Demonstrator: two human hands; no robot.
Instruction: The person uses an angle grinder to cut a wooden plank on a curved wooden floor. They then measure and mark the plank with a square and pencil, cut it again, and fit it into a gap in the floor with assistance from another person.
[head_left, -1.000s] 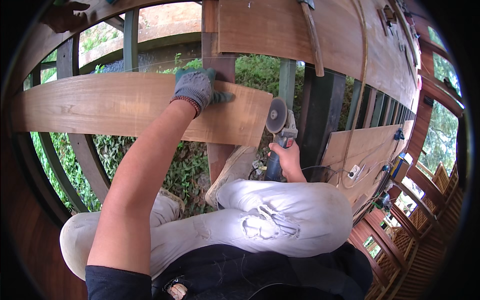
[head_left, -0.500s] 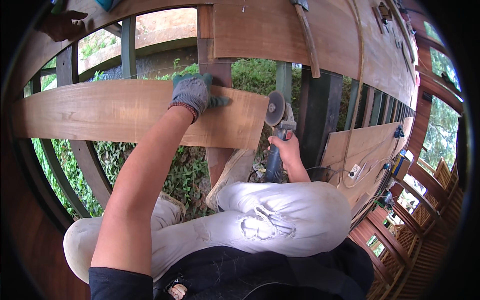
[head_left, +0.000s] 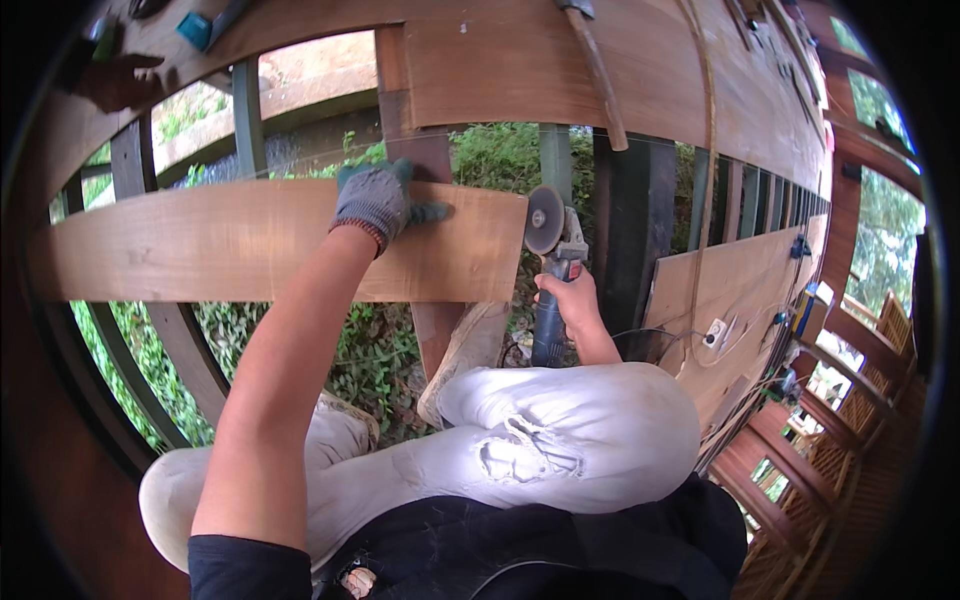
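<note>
A long wooden plank [head_left: 200, 240] lies across the open joists in front of me. My left hand [head_left: 378, 205], in a grey and green knit glove, grips its far edge near the right end, fingers over the edge and thumb along the top face. My bare right hand [head_left: 572, 305] is wrapped around the body of a blue-grey angle grinder [head_left: 548, 335]. Its round disc [head_left: 543, 220] stands upright beside the plank's right end, very close to the edge; whether they touch I cannot tell.
Dark joists [head_left: 640, 210] have gaps with greenery below. A hammer [head_left: 598, 80] lies on the far boards, its handle overhanging a gap. Another person's hand [head_left: 120, 80] is at the upper left. A white power socket [head_left: 714, 333] and cables lie on a board to the right.
The plank's left part has swung toward me, so it lies straighter across. My left hand moved with it, slightly nearer and leftward. The grinder stays close to the plank's end.
</note>
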